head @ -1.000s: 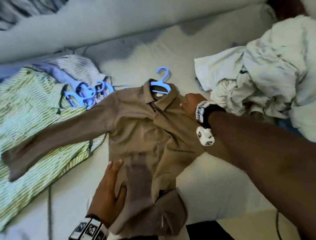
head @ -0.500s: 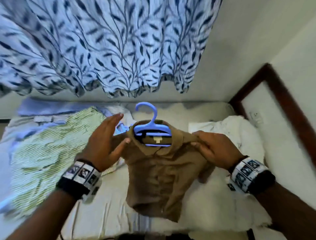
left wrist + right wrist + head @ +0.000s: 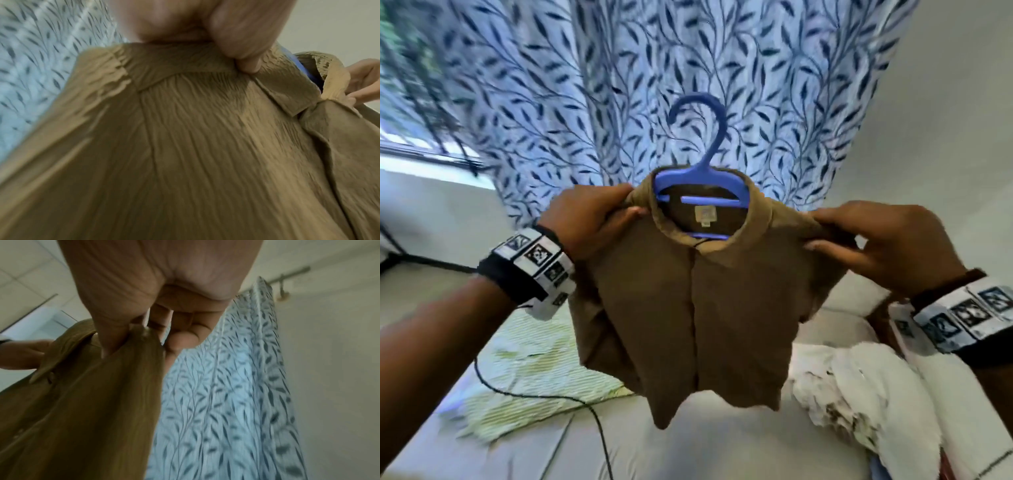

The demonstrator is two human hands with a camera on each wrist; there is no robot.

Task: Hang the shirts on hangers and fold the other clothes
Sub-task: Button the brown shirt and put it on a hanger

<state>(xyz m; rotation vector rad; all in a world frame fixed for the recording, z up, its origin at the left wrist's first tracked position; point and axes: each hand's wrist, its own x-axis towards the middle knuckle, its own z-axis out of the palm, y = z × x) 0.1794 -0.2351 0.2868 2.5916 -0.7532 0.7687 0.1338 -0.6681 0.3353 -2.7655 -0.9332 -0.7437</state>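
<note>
Brown shirt (image 3: 698, 308) on blue hanger (image 3: 702, 178): shoulders pinched by left hand (image 3: 589, 219) at 9 o'clock, right hand (image 3: 887, 246) at 3 o'clock. Curtain rod (image 3: 287, 276) seen only in right-wrist view.

Daylight glows through the leaf-print curtain (image 3: 619, 85), brightest at ten o'clock by the window (image 3: 410, 137). The head view bends straight lines toward its edges and smears low at seven o'clock. Both wrist views are soft, motion-blurred, dimmer.
</note>
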